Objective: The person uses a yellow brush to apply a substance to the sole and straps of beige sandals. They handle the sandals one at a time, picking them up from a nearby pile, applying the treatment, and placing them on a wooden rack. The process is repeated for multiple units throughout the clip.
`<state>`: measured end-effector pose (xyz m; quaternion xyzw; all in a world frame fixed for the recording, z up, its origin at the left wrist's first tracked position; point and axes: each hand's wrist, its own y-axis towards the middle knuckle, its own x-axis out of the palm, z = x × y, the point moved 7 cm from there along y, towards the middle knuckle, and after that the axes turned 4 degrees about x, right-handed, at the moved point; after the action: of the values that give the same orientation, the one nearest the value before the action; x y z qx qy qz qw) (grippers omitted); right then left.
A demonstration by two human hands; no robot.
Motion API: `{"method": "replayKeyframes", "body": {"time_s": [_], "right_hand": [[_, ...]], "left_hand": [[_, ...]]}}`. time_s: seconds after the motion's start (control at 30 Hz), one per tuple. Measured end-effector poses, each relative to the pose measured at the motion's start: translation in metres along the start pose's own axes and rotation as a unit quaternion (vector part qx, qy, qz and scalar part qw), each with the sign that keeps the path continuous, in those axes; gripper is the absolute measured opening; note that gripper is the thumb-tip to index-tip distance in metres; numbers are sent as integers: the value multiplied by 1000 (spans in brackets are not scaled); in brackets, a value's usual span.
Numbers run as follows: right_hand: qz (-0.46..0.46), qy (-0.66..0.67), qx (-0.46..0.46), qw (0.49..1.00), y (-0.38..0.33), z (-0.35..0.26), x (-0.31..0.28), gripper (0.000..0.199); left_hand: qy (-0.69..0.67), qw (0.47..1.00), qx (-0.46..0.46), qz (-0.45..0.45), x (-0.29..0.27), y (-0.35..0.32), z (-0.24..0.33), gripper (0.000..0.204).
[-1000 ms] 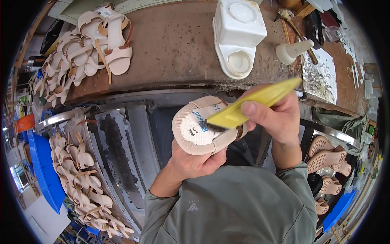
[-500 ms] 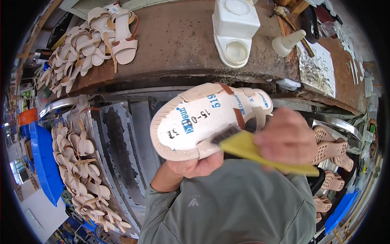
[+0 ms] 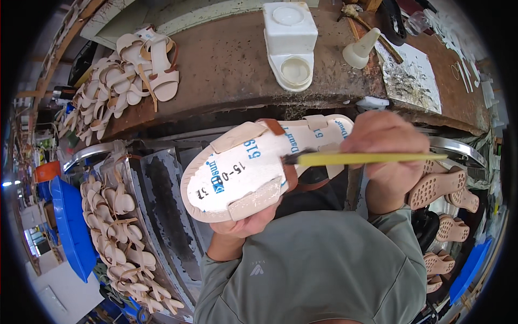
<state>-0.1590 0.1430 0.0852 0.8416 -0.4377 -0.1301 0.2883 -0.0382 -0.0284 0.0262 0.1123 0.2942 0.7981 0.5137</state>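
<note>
My left hand [image 3: 251, 222] is closed around the near edge of a beige sandal [image 3: 237, 167], held with its white underside up. Strap ends, beige and brown, are folded over onto that underside, which carries blue and black print. My right hand [image 3: 386, 143], slightly blurred, grips a brush [image 3: 350, 159] with a flat yellow handle. Its dark bristles are at the middle of the underside, by the near brown strap end; whether they touch is hard to tell. A brown strap loop hangs below the sandal. Most of my left fingers are hidden beneath it.
On the brown bench stand a white container with a round well [image 3: 291, 46] and a white cone-shaped nozzle [image 3: 360, 48]. Beige sandals are piled at its left [image 3: 116, 75], with another pile below [image 3: 116, 232]. Pinkish soles [image 3: 440, 186] are at the right; a blue tray [image 3: 73, 221] stands far left.
The brush has moved from the near front edge of the sandal to its middle, and its handle now lies more level. The sandal has shifted slightly left in my left hand.
</note>
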Motion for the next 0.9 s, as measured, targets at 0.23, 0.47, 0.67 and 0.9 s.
{"method": "replayKeyframes", "body": {"time_s": [0.23,0.47,0.67,0.9], "right_hand": [[-161,-102,-261,946,-26,-29,26,23],[-137,-135,-280,940,-24,-46,19,17],[-192,-150,-256,935,-15,-45,17,19],[-105,-75,-118,985,6,-24,9,24]], "left_hand": [[82,995,61,2,-2,-9,8,43],[51,997,37,35,-8,-5,7,42],[48,997,31,44,-16,-4,7,41],[87,995,52,11,-12,-3,20,41]]}}
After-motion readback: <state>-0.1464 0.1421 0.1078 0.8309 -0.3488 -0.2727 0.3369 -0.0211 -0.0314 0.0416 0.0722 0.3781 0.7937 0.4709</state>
